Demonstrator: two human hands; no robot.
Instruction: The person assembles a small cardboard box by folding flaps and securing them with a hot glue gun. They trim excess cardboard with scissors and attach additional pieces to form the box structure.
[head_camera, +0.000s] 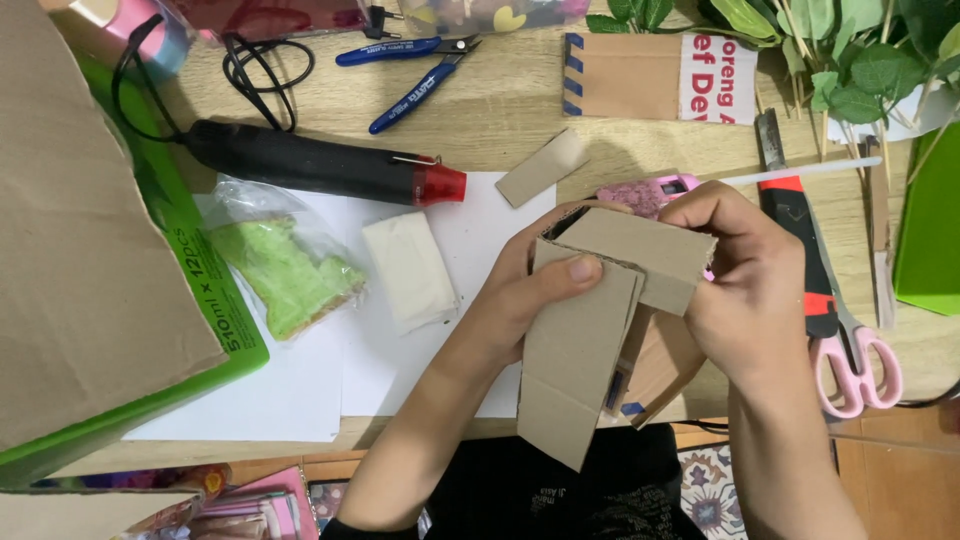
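Note:
Both hands hold a folded brown cardboard construction (580, 340) above the front edge of the wooden table (500, 110). My left hand (520, 290) grips its left side, the thumb pressed flat on the front panel. From the right, my right hand (745, 285) clasps the upper flap. A pink glue gun (650, 192) lies just behind the hands, partly hidden by them.
White paper sheets (330, 380) cover the table's middle, with a white folded wad (410, 268) and a bag of green moss (285, 270). A black heat gun (320, 165), blue pliers (420, 85), a cardboard strip (542, 167), a utility knife (800, 230), pink scissors (860, 370) and a large box (90, 260) lie around.

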